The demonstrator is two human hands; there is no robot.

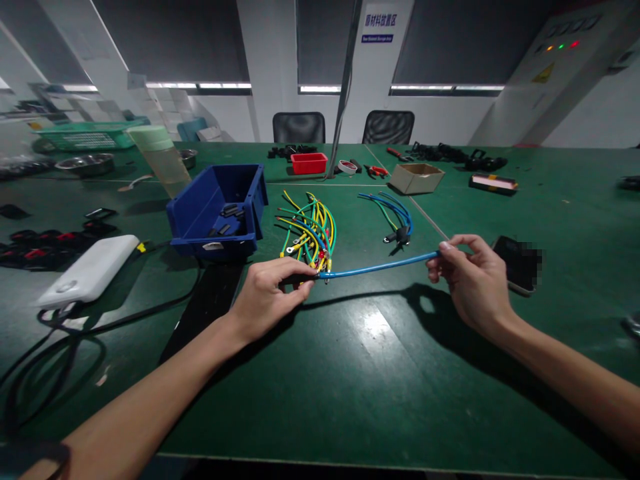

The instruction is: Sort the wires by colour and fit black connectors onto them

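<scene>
Both hands are engaged on one blue wire (380, 269), which spans the space between the two sets of fingers. The left hand (273, 290) pinches a black piece (296, 279) at the wire's near-left end, thumb against fingertips. Whether this piece is a sleeve over the wire or merely meets its end cannot be told, as the fingers cover much of it. The right hand (470, 280) has thumb and forefinger closed on the opposite end, the other fingers curled in. Held at both ends, the wire runs nearly straight, with a slight rise toward the right fingers; its shadow on the green table (375, 413) shows it is held clear of the surface, presumably so that both ends can be handled freely.

Just beyond the left fingertips lies a heap of yellow, green and blue wires (320, 223), apparently set there for short reach. A smaller bunch of wires (404, 215) lies farther out, between the two hands. Beyond and left of the left fingers, a blue bin (235, 249) contains loose black parts (231, 211), its low front edge likely chosen for easy picking. A phone (513, 263) lies just right of the right fingers, untouched.
</scene>
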